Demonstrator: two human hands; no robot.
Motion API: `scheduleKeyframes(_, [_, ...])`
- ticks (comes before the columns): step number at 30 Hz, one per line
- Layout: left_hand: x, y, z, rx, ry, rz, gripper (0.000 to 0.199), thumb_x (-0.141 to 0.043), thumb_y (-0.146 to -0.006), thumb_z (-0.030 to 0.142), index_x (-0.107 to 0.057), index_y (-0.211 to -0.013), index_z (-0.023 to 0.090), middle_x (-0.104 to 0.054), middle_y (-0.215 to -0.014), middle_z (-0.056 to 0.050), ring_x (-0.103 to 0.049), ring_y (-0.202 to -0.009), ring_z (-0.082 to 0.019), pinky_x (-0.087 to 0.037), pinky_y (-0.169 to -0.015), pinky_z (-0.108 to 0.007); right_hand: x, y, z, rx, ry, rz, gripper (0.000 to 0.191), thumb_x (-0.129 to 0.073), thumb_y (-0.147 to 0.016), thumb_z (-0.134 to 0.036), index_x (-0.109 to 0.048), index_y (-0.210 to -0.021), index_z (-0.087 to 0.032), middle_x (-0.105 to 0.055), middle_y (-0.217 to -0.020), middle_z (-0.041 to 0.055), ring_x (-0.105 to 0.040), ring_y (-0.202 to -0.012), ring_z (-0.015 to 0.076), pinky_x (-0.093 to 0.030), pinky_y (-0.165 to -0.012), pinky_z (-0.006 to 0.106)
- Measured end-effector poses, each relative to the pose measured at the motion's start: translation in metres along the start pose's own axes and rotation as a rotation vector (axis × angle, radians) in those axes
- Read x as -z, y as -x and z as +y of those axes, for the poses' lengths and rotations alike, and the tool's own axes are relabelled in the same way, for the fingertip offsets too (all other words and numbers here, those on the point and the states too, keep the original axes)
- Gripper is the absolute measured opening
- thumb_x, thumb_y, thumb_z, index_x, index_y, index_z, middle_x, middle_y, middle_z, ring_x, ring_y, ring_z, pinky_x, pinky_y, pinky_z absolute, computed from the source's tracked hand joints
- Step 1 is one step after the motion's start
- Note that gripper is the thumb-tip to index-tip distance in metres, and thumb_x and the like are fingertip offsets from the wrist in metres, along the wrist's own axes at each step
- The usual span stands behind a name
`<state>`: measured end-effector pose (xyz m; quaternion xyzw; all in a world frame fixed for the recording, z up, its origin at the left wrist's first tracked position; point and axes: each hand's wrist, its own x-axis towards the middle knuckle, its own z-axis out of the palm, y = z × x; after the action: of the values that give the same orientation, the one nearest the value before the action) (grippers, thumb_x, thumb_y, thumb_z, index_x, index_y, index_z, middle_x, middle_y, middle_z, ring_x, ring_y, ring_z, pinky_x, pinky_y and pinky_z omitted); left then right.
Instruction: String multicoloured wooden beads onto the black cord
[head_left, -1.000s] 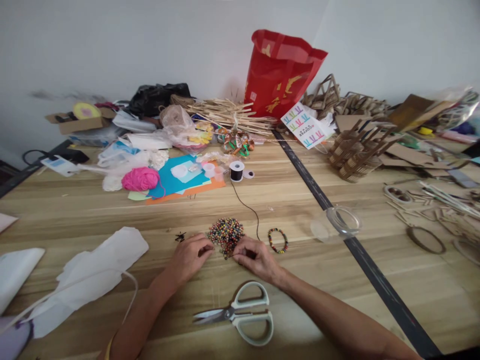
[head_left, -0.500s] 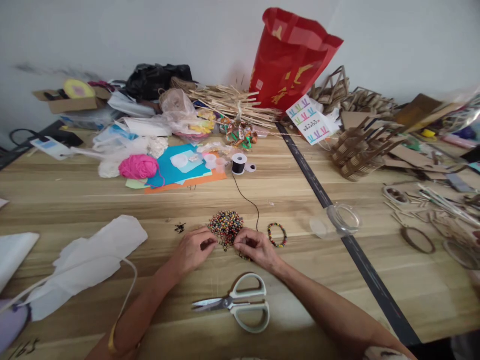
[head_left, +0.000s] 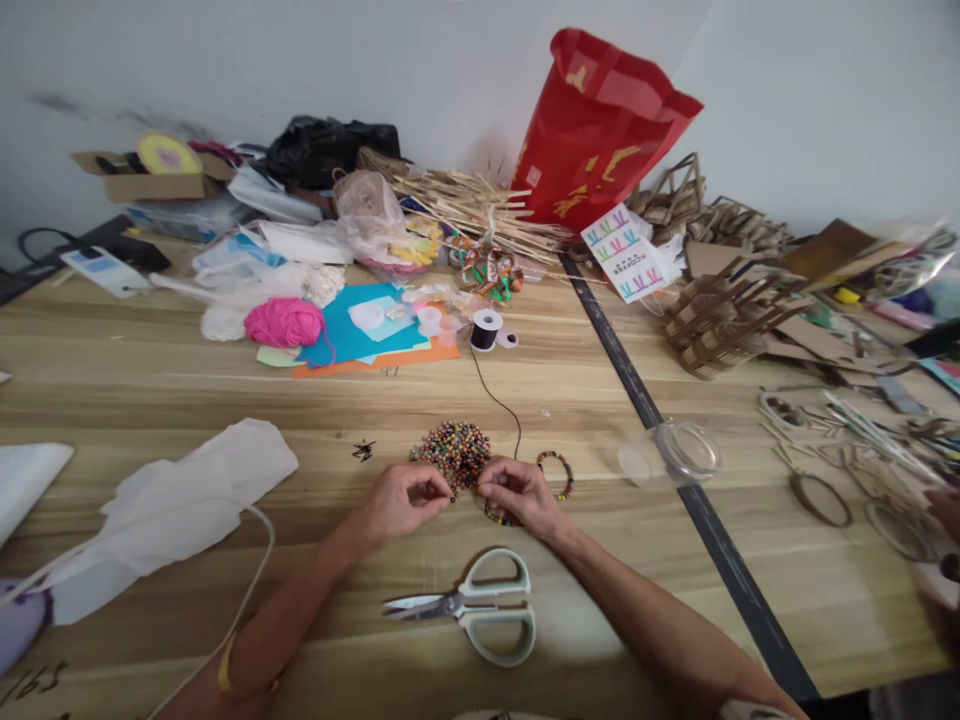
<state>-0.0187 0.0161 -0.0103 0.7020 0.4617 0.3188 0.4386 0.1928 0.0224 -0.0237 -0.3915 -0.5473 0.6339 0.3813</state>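
Note:
Small multicoloured beads [head_left: 456, 447] lie heaped on the wooden table. At the heap's lower left edge, my left hand [head_left: 401, 503] has thumb and forefinger pinched together; whatever is between the tips is too small to name. My right hand [head_left: 521, 493] is closed in a pinch at the lower right of the heap. A partly hidden string of beads [head_left: 499, 517] curves beneath it. Black cord [head_left: 495, 398] runs from a white-rimmed spool [head_left: 485, 330] down towards my right hand. A finished beaded ring [head_left: 568, 476] lies just right of that hand.
Scissors [head_left: 495, 606] lie partly open in front of my hands. Short black pieces [head_left: 364, 451] rest left of the beads. Clear round lids [head_left: 688, 450] lie to the right. Pink yarn [head_left: 285, 323], a red bag [head_left: 600, 130] and woven baskets [head_left: 712, 320] stand farther back.
My left hand has moved slightly right, to the edge of the beads, and its fingertips have come together. My right hand stays nearly in place, with more of the bead string showing. The view has shifted slightly.

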Motion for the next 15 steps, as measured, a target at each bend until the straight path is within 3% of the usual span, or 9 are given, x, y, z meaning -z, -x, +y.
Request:
scheduleKeyframes(6, [-0.0058,0.0003,-0.0027,0.020,0.069,-0.050,0.007,-0.060,-0.069,0.013,-0.067,-0.069,0.013,-0.069,-0.066,-0.004,-0.063,-0.059,-0.013,-0.050,-0.057,-0.020,-0.0004,0.0007,0.0063,0.006,-0.025,-0.032,0.030,-0.073,-0.072,-0.041,-0.061,-0.078,-0.014,-0.054,-0.058,-0.0035,-0.046,-0.046,0.0056,-0.039,-0.045,0.017])
scheduleKeyframes(15, [-0.0097,-0.0011,-0.0030,0.079,0.073,-0.090,0.007,-0.062,-0.068,0.012,-0.068,-0.070,0.013,-0.070,-0.065,-0.004,-0.062,-0.058,-0.013,-0.050,-0.057,-0.021,-0.0006,0.0031,0.0005,0.197,0.288,-0.066,0.027,-0.065,-0.081,-0.039,-0.064,-0.073,-0.013,-0.058,-0.069,0.0022,-0.050,-0.059,0.0101,-0.038,-0.053,0.021])
